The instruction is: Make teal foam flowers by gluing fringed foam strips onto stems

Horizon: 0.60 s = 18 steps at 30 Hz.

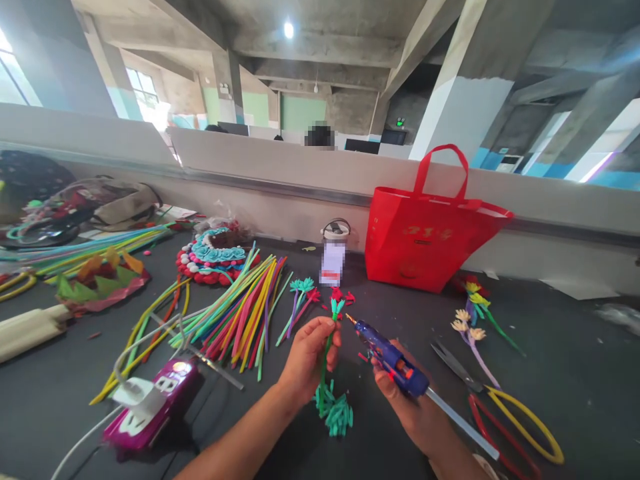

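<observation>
Between the thumb and fingers of my left hand (311, 353) stands a pipe-cleaner flower (336, 308) with teal petals on a green stem. My right hand (405, 393) is wrapped round a dark blue glue gun (393, 357). The gun's nozzle points at the flower from the right, a small gap apart, and a clear glue stick (463, 423) juts from its back. Below my left hand lies a pile of short teal pipe-cleaner pieces (337, 415). Scissors (485, 387) with red and yellow handles rest to the right of my right hand.
A bundle of coloured pipe cleaners (245, 313) lies left of centre, behind a purple power strip (153, 403) with a cable. Finished flowers (302, 287) sit beyond my hands. A red bag (415, 240) stands against the partition (280, 173), near a phone (331, 263).
</observation>
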Available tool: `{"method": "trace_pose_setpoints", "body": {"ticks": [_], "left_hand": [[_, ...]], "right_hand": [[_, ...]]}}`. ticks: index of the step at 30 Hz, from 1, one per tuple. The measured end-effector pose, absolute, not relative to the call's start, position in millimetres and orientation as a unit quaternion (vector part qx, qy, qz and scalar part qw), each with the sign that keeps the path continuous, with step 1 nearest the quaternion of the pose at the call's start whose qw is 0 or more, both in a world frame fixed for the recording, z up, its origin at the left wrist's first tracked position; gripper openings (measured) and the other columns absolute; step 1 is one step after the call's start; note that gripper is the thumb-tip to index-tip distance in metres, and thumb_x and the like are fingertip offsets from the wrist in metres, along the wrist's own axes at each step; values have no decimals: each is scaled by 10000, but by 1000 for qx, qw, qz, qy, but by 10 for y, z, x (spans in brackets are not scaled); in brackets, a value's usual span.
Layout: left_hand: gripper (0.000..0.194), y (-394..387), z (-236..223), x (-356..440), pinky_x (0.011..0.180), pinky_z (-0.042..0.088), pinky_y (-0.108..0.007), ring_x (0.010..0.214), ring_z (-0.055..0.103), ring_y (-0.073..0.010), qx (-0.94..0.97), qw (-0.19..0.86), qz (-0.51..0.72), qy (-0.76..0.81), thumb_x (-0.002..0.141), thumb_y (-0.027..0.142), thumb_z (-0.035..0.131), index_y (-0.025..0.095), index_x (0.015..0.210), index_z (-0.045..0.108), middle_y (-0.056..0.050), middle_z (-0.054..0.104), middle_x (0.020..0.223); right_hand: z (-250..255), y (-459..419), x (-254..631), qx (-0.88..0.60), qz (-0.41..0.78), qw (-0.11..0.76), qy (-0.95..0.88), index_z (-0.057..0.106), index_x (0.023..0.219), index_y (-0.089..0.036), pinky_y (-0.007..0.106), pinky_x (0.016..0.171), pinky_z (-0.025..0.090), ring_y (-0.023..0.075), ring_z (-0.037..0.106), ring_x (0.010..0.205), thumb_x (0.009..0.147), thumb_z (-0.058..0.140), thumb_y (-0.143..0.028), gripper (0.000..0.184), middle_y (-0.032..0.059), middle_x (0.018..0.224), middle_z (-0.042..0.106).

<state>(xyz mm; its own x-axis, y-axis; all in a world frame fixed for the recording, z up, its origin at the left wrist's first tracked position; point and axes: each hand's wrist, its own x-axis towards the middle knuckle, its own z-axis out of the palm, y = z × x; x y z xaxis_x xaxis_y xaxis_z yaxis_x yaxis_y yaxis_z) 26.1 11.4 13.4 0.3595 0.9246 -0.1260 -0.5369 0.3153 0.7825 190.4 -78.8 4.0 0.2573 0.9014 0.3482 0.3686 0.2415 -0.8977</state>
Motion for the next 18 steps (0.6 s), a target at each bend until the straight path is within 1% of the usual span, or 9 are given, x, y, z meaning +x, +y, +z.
{"method": "trace_pose_setpoints", "body": {"ticks": [5, 9, 14, 18], "left_hand": [[241, 92, 138, 278, 353, 307, -184, 373, 411, -49, 337, 749, 483, 304, 775, 359, 719, 155, 794, 594, 43, 574, 610], [231, 60, 161, 289, 344, 298, -184, 344, 414, -48, 345, 745, 482, 306, 785, 352, 705, 162, 748, 580, 47, 570, 587], [225, 37, 179, 292, 338, 302, -181, 335, 416, -54, 340, 746, 485, 304, 778, 346, 711, 170, 746, 575, 51, 565, 560], [224, 44, 170, 295, 335, 311, -175, 343, 418, -55, 338, 746, 483, 310, 771, 334, 713, 169, 731, 568, 48, 563, 551]], "right_hand": [[11, -769, 1946, -551, 232, 521, -609, 678, 963, -230, 305, 670, 580, 221, 699, 769, 861, 637, -562, 350, 40, 835, 727], [5, -757, 1972, -553, 221, 492, -635, 681, 983, -233, 302, 662, 584, 213, 696, 750, 876, 641, -525, 313, 30, 804, 718], [12, -764, 1975, -549, 200, 502, -638, 682, 993, -235, 303, 633, 584, 211, 691, 709, 878, 638, -529, 319, 27, 778, 710], [35, -778, 1983, -546, 198, 490, -650, 680, 961, -238, 302, 651, 584, 208, 693, 719, 881, 643, -512, 287, 28, 798, 712]]}}
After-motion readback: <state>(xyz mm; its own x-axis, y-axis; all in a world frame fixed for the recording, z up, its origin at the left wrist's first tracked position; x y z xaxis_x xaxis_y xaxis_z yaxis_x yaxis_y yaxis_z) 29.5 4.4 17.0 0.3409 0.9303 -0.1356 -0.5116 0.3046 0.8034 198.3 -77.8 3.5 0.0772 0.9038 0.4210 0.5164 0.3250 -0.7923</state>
